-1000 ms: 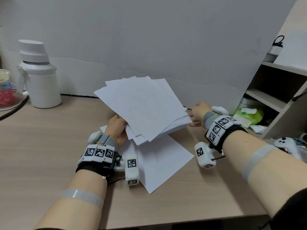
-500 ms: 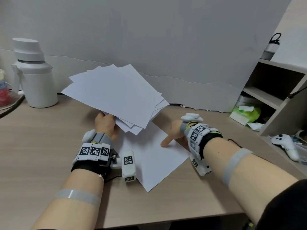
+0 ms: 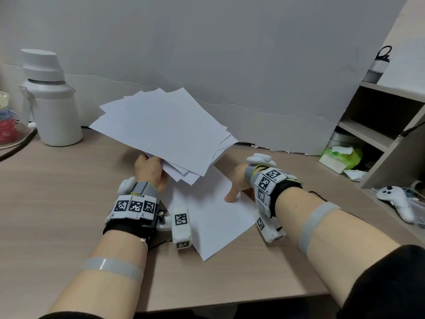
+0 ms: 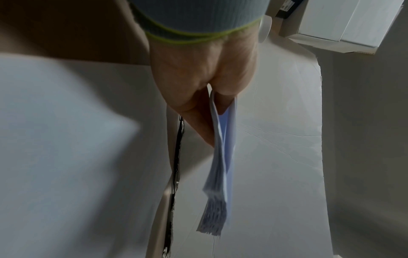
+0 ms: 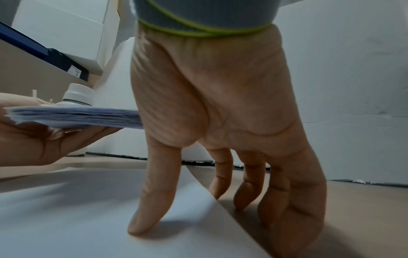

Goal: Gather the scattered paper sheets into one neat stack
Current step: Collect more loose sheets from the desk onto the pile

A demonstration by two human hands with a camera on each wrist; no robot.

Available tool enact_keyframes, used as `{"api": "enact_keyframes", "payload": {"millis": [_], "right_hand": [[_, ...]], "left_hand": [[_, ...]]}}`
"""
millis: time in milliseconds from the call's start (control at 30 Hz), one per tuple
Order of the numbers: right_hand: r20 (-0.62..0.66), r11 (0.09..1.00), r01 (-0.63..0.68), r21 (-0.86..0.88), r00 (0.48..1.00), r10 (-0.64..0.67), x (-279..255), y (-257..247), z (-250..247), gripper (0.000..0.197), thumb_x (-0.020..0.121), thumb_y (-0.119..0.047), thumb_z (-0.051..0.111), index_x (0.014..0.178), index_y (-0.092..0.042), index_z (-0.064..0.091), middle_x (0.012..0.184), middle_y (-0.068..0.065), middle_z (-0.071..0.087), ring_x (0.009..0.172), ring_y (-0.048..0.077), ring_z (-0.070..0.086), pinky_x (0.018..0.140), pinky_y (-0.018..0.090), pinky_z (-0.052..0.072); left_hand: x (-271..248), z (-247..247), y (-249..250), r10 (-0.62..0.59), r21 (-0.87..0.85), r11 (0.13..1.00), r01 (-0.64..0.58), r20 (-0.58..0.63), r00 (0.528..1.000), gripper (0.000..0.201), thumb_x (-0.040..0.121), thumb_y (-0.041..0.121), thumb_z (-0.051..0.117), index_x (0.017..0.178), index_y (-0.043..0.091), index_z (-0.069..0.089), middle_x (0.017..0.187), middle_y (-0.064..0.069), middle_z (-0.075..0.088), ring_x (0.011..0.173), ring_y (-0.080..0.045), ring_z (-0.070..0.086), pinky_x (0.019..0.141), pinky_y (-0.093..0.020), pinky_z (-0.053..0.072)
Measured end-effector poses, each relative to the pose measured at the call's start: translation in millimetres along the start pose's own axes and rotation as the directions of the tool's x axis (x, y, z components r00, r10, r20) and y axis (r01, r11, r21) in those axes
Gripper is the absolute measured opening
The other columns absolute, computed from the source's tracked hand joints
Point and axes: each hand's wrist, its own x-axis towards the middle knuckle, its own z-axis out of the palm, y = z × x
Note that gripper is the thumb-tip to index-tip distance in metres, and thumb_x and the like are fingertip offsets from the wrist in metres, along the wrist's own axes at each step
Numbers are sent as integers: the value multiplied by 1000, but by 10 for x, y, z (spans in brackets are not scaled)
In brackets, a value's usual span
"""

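Observation:
My left hand (image 3: 151,166) grips a fanned bundle of white paper sheets (image 3: 161,132) by its near corner and holds it tilted above the wooden table (image 3: 57,215). In the left wrist view, the left hand (image 4: 212,108) pinches the bundle (image 4: 220,165) between thumb and fingers. One single sheet (image 3: 211,217) lies flat on the table under the bundle. My right hand (image 3: 236,192) is lowered onto that sheet's right edge. In the right wrist view, the right hand (image 5: 187,200) has its thumb (image 5: 150,209) pressed on the sheet (image 5: 77,218), and the other fingers touch the table just past the edge.
A white thermos jug (image 3: 50,107) stands at the back left, with a coloured container (image 3: 7,125) beside it. A white board (image 3: 230,65) closes off the back. A shelf unit (image 3: 379,125) stands on the right with a green packet (image 3: 340,157) and a white controller (image 3: 395,201).
My right hand left the bundle's right edge and came down onto the single sheet on the table. The left hand carried the bundle a little to the left.

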Motion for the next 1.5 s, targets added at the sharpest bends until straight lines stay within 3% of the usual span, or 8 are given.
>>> {"api": "enact_keyframes", "payload": {"millis": [133, 300, 500, 800, 967, 1100, 1200, 1500], "right_hand": [[-12, 999, -23, 24, 1000, 23, 51, -18, 4, 91, 54, -60, 87, 125, -14, 54, 116, 9, 49, 105, 31, 46, 56, 29, 37], [-84, 990, 29, 141, 996, -17, 109, 151, -16, 67, 74, -48, 80, 124, -13, 54, 113, 6, 58, 104, 29, 56, 90, 35, 46], [-321, 891, 113, 439, 946, 38, 217, 523, -222, 39, 84, -31, 70, 113, -5, 66, 106, 11, 70, 97, 31, 67, 92, 38, 54], [-736, 665, 452, 595, 639, 223, -61, 818, -669, 22, 97, -12, 44, 95, -13, 66, 84, 12, 58, 77, 33, 52, 65, 29, 36], [-848, 634, 643, 430, 529, 38, -294, 507, -770, 23, 97, -13, 43, 75, -10, 50, 64, 2, 37, 66, 22, 28, 51, 32, 24], [-794, 654, 680, 332, 575, -196, -365, 28, -666, 27, 97, -17, 44, 82, -19, 66, 71, -6, 53, 75, 21, 43, 69, 27, 36], [-707, 693, 675, 254, 618, -343, -388, -297, -500, 30, 97, -21, 46, 113, -21, 72, 113, 1, 71, 102, 27, 62, 94, 33, 49], [-497, 799, 582, 151, 744, -448, -353, -716, -108, 36, 85, -38, 58, 117, -23, 67, 118, 3, 67, 106, 26, 62, 92, 34, 50]], "left_hand": [[20, -26, -8, -24, -25, 999, 25, 11, 1000, 30, 89, -14, 52, 95, 15, 60, 96, -7, 68, 89, -27, 67, 89, -42, 55], [33, -30, -34, -22, -58, 998, 22, -1, 1000, 31, 89, -15, 51, 93, 14, 60, 94, -6, 69, 91, -29, 67, 95, -46, 53], [45, -17, -63, -14, -62, 998, 16, 36, 999, 33, 89, -17, 49, 95, 14, 60, 97, -5, 69, 91, -26, 67, 95, -43, 53], [81, 17, -150, -46, 3, 999, 46, 96, 994, 28, 89, -15, 53, 101, 9, 62, 101, -8, 72, 106, -35, 67, 98, -50, 53], [89, 36, -196, -79, 61, 996, 70, 169, 982, 26, 90, -13, 55, 103, 7, 64, 105, -10, 72, 94, -30, 69, 93, -49, 54], [82, 30, -214, -95, 84, 993, 80, 199, 975, 26, 92, -13, 53, 110, 4, 61, 108, -14, 70, 90, -29, 69, 83, -44, 57], [80, 25, -224, -103, 96, 992, 85, 205, 973, 25, 92, -15, 51, 103, 4, 62, 105, -15, 69, 89, -29, 68, 81, -43, 57], [57, 6, -230, -161, 131, 982, 133, 227, 961, 35, 87, -17, 51, 117, -3, 61, 105, -21, 70, 91, -33, 68, 89, -47, 56]]}}
